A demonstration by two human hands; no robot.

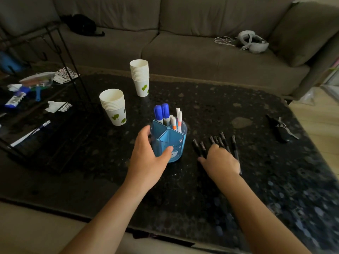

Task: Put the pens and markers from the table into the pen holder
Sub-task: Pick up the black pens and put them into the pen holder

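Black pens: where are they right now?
Head view: black pens lie loose on the table, right of the blue pen holder, partly under the right hand.

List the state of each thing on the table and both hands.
pen holder: upright, part-filled with markers
black pens: lying loose on table
left hand: gripping the holder
right hand: resting over the pens
cup stacks: upright

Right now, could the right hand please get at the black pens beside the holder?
Probably yes: the right hand already lies over the black pens, with nothing between them.
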